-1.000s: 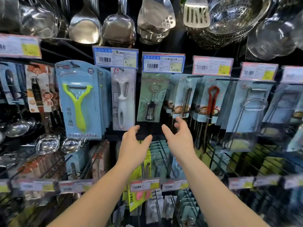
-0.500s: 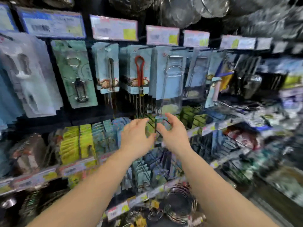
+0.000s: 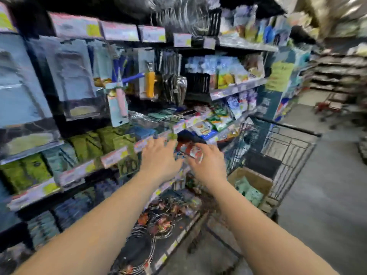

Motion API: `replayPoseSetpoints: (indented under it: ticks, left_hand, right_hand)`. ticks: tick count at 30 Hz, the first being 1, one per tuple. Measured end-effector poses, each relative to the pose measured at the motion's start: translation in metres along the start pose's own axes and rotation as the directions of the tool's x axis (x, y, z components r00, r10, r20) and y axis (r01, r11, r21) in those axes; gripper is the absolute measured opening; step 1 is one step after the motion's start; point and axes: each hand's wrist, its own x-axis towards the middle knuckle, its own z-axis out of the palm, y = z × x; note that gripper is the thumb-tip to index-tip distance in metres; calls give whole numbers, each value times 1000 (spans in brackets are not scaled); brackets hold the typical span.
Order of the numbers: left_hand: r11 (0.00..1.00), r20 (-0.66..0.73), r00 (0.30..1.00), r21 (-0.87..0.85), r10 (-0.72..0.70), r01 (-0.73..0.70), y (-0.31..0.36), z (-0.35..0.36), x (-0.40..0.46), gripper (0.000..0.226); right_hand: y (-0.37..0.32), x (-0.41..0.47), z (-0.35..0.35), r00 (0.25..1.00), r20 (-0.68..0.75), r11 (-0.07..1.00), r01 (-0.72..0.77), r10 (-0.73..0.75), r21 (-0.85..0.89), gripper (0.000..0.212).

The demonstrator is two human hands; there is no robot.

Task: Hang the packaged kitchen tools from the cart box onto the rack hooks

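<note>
- Pale blue card packs of kitchen tools hang in rows on the rack hooks at the far left of the store shelving, well left of the cardboard box; motion blur hides what each pack holds.
- Green and teal packets fill the lower hook rows, below those blue packs and also left of the box.
- The left hand is stretched out in front of the shelf edge, up and left of the box. Its grip looks loose, with fingers spread and nothing visibly in it.
- The right hand is just beside the left, nearer the box. A small red-and-white blurred packet sits at its fingertips; whether it is held or merely hangs on the shelf behind, I cannot tell.
- The brown cardboard box sits in the black wire shopping cart to the right, below and right of the right hand. Inside it lie pale green packaged tools, the stock not yet hung.
- Step in hand, as I judge it: a turn from the rack toward the cart to fetch the next pack, with both hands apparently free.
- The next move calls for reaching down and right into the box, pinching one green pack by its top edge so the hang hole stays clear, then carrying it to a matching hook on the rack.
</note>
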Motion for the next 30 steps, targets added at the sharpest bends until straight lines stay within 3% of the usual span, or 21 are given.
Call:
replayPoseSetpoints:
  ticks: [8,18,24,30]
  left_hand:
    - [976,147,965,-21,216,-215,130,90,86,64]
    - [930,317,876,-162,364,-329,206,193,232,63]
    - [946,426,845,-164,324,-280,215,253,289,65]
    - [981,530,826,-126,193,-148,223,329,328,65]
  right_hand:
    - [147,44,-30,972,-85,959,-229,218,-164,54]
    - [284,154,-34,887,-99,865,-462,451,-196,55]
    - [356,191,-3,813,11,803,-572,581,-167,56]
    - [445,242,45,750,186,773,-616,634,-149,56]
